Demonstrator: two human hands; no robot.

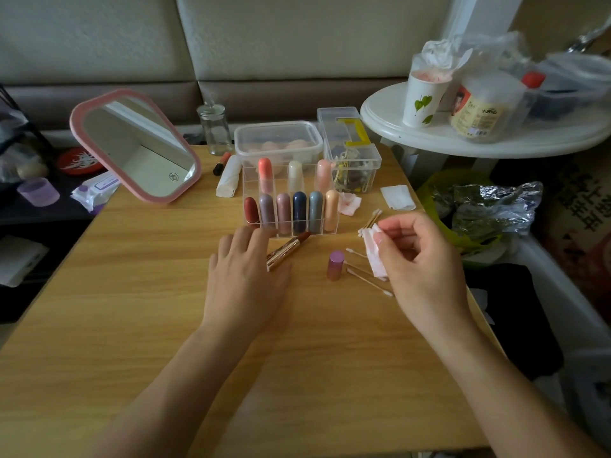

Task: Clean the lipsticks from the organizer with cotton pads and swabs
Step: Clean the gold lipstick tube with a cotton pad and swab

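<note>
My left hand (246,276) lies palm down near the middle of the tabletop (99,325), its fingers (244,238) straight and spread, holding nothing. Against its right side lies an open lipstick (291,247), its gold tube at my hand and its dark red tip pointing to the far right. My right hand (420,259) is raised near the right edge, its fingers curled and pinching a pink-stained cotton pad (372,249). Under it a few cotton swabs (365,278) lie on the wood, and a purple cap (335,264) stands upright just beside them. Beyond the lipstick stands the clear organizer (332,228), with six lipsticks in its front row and three behind. To its right lie a crumpled pink pad (349,203) and a white pad (397,197) near the right edge. Toward the far edge are a lidded clear box (277,138), a glass jar (215,128) and, at the far left corner, a pink-framed mirror (135,145).
</note>
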